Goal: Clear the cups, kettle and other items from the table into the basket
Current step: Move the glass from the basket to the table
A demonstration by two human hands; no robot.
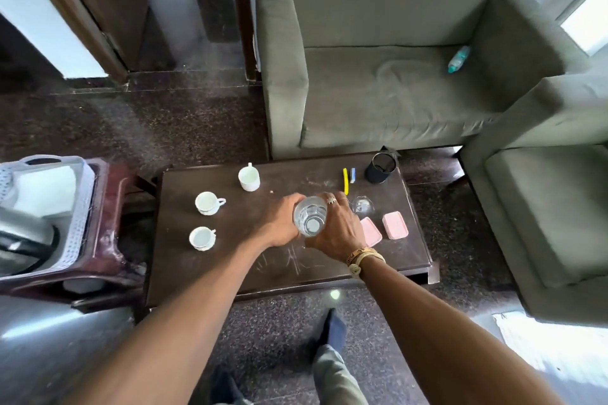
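Observation:
A clear drinking glass [310,216] is held over the middle of the dark wooden table [230,273]; my left hand [279,223] and my right hand [335,230] both grip it from either side. Three white cups stand to the left: one at the back [249,177], one in the middle [208,202] and one nearer the front [201,238]. A second clear glass [362,206] sits just right of my hands. The white basket [80,207] rests on a maroon stool at the far left, and a steel kettle [26,237] lies inside it.
Two pink trays [394,224] lie on the table's right part, with a black mesh holder [380,168] and a yellow and a blue stick [345,179] behind them. Grey armchairs [394,76] stand behind and to the right of the table.

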